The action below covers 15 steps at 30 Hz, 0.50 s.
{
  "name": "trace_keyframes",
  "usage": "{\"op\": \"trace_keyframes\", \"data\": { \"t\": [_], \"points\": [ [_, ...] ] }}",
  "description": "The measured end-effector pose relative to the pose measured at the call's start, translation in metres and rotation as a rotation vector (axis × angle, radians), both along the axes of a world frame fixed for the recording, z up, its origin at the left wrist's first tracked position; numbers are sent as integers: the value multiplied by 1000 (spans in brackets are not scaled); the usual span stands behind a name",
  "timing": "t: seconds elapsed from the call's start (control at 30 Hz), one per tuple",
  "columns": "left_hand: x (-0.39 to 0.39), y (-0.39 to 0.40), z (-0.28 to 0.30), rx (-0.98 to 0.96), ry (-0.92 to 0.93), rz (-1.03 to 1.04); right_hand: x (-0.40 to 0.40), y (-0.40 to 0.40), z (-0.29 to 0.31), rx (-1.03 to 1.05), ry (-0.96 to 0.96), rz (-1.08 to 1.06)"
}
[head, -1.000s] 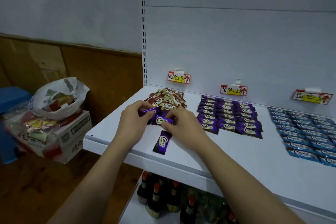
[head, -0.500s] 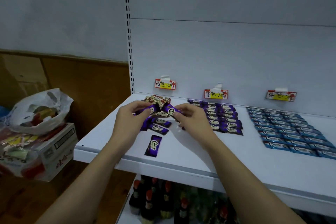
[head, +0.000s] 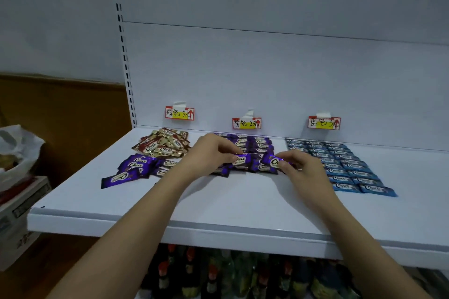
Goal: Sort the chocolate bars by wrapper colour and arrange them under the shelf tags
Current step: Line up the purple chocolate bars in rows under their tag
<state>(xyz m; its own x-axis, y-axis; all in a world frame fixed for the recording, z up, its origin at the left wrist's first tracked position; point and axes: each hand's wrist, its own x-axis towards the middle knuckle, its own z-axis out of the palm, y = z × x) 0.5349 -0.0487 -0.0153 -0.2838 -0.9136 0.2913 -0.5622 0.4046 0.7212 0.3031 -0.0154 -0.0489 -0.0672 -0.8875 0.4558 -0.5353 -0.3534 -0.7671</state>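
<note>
White shelf (head: 218, 204): both hands, each pinching a purple bar, now over the purple rows (head: 257, 145).

White plastic bag (head: 20, 150) at far left, crumpled, open at top, contents blurred. It sits on a cardboard box (head: 18, 221) with dark print on its side; red-and-white packaging shows between bag and box. Brown wood-panel wall (head: 65, 114) behind them, pale painted wall (head: 56, 19) above the panelling. Slotted upright (head: 122, 48) runs up the left edge of the white back panel (head: 267, 68); one horizontal seam crosses that panel. Below the shelf board, a lower tier holds a row of dark bottles (head: 211, 274), several with red or orange caps, labels too dim to read. Brown floor (head: 48, 272) at lower left.
</note>
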Motion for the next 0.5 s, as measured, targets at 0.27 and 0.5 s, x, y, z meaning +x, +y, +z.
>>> {"op": "trace_keyframes", "data": {
  "t": [0.27,0.5],
  "points": [
    [2,-11,-29,-39,-79,-13,0,-8,-9,29,100,10],
    [7,-12,-32,-146,-189,-54,2,-9,-9,56,105,29]
  ]
}}
